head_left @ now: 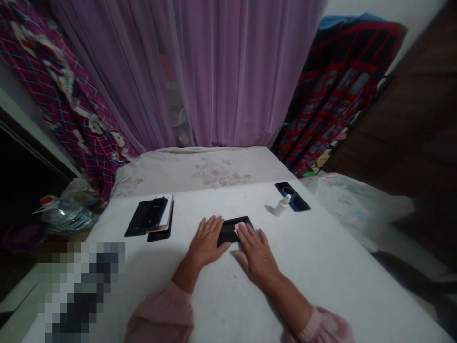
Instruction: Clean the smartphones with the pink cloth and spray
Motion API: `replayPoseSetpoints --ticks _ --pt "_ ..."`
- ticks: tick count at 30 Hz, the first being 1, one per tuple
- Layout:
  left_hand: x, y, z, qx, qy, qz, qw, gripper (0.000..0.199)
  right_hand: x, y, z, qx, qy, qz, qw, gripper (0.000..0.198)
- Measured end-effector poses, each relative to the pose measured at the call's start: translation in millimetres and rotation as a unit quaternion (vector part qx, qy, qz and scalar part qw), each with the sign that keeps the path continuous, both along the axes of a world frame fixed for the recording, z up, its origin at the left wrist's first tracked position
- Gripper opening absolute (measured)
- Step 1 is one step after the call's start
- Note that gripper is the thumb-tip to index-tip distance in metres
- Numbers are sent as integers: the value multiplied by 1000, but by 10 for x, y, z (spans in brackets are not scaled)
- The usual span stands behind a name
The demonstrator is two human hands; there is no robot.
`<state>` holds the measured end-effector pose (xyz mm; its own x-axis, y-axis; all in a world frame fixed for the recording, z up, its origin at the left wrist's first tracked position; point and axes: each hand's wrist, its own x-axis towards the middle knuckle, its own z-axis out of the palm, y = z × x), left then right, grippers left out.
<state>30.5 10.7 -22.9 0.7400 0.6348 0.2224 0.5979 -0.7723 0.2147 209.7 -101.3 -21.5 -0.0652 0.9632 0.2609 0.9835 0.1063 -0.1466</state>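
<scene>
A black phone (228, 232) lies flat on the white-covered table, its long side running left to right. My left hand (207, 239) rests over its left end, with the thumb along the near edge and the fingers over the far side. On the phone's right part, my right hand (255, 250) presses a small pink cloth (240, 226) under its fingertips. Much of the cloth and both ends of the phone are hidden by my hands. A small white bottle (282, 206) stands upright, beyond and to the right of my right hand.
Behind the bottle lies a dark blue phone-sized panel (299, 201) with a round mark. Several phones and dark cases (156, 214) are piled at the left. A purple curtain (228, 71) hangs behind the table (228, 305). Plastic water bottles (67, 212) sit off its left side.
</scene>
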Motion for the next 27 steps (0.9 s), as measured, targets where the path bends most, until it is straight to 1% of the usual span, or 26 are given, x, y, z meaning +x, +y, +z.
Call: replayPoseSetpoints --ticks 4,7,11,13,19,21,25,27 --pt "0 -7 16 -7 5 2 1000 66 99 -45 -48 -6 -13 -37 999 59" --pt "0 -9 26 -11 2 3 1000 66 67 -42 -42 -4 -21 -61 998 60" --pt "0 -11 40 -18 4 2 1000 66 -70 -58 -10 -10 -29 -28 999 61" --pt "0 -11 41 -20 4 2 1000 67 -77 -72 -6 -12 -32 -24 999 61" --pt "-2 -11 56 -28 4 0 1000 66 51 -84 -46 3 -38 -96 995 61" --pt "-1 -17 80 -34 9 2 999 66 9 -83 -54 11 -42 -87 995 61" --pt "5 -31 135 -52 22 9 998 67 -132 -84 -59 15 -47 -36 998 62" --pt "7 -33 150 -56 26 8 998 67 -137 -86 -62 17 -45 -44 998 62"
